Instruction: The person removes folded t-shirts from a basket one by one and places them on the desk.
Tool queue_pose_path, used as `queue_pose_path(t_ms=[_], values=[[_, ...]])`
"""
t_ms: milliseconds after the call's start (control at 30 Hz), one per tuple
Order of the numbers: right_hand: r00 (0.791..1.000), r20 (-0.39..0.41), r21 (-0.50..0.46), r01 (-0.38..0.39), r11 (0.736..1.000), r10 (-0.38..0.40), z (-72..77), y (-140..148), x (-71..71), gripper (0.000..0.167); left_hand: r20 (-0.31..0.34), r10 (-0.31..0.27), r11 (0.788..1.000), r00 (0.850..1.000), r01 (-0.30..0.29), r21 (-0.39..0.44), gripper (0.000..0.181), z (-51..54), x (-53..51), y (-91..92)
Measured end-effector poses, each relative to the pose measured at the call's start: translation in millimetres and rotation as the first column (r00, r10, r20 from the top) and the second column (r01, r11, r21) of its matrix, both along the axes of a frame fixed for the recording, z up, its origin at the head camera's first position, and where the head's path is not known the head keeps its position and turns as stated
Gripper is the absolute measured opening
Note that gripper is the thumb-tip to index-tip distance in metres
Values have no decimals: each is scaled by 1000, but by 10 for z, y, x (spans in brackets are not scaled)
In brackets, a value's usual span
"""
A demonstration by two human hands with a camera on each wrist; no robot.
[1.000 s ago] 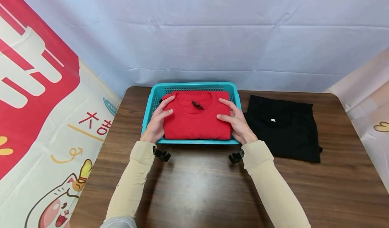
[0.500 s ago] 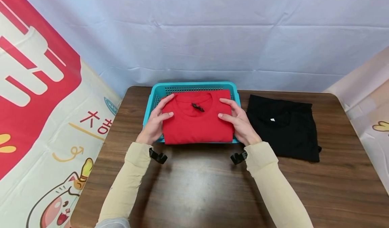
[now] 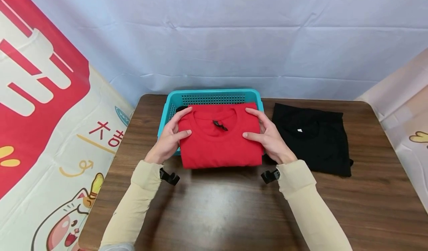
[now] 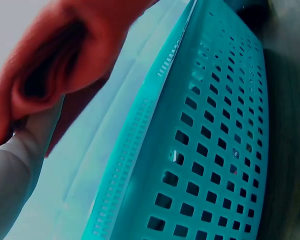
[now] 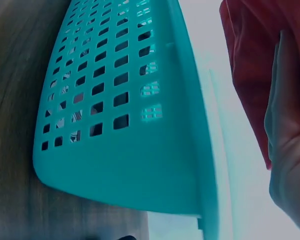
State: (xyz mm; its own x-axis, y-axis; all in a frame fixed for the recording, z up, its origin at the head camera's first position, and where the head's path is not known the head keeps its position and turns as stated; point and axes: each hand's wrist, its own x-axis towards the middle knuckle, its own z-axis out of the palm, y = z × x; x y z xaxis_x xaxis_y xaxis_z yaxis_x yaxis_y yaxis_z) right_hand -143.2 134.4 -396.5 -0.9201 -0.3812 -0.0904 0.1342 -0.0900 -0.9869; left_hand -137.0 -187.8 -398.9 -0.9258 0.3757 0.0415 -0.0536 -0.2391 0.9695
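Note:
A folded red T-shirt (image 3: 220, 148), its neckline and dark label facing up, is held by both hands over the front of a turquoise plastic basket (image 3: 217, 91). My left hand (image 3: 168, 141) grips the shirt's left side, thumb on top. On the opposite side my right hand (image 3: 271, 141) holds it the same way. Both wrist views put the shirt (image 4: 97, 45) above the basket's rim, apart from the perforated wall (image 5: 102, 95). Fingers lie beneath the fabric there. Part of something black (image 3: 181, 108) shows inside the basket at the left; the shirt hides most of the interior.
A folded black T-shirt (image 3: 314, 145) with a small white label lies on the brown wooden table (image 3: 214, 214), right of the basket. Behind the table hangs a pale curtain (image 3: 227, 50). A printed red and white cloth (image 3: 50, 132) hangs at the left.
Both hands have raised the red T-shirt and brought it toward me; its front edge now extends past the basket's front rim. The basket and the black T-shirt stay in place.

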Motion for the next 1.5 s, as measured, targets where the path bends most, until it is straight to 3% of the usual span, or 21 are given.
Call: queue_pose_path(t_ms=[167,333,733,933,1100,1267,1500], values=[[999,-38,35,-9,999,11,17,23,70,72,34,-16,1000,999,16,-2,70,22,62,-18],[997,-73,95,-11,995,18,10,53,137,71,26,-31,999,999,32,-33,67,32,125,-35],[992,-120,178,-11,984,33,3,112,319,66,136,-61,991,989,76,-107,48,2,301,-53],[993,-114,205,-11,979,35,-15,138,398,62,138,-135,987,981,145,-66,49,-15,374,-64],[995,-84,198,-34,980,51,-39,174,467,61,146,-233,972,962,237,-8,54,-38,424,-73],[995,-60,175,-65,983,76,-61,199,536,60,155,-328,944,932,328,29,54,-77,472,-93],[991,-40,151,-122,981,129,-126,223,632,55,150,-427,902,892,432,0,55,-141,525,-121]])
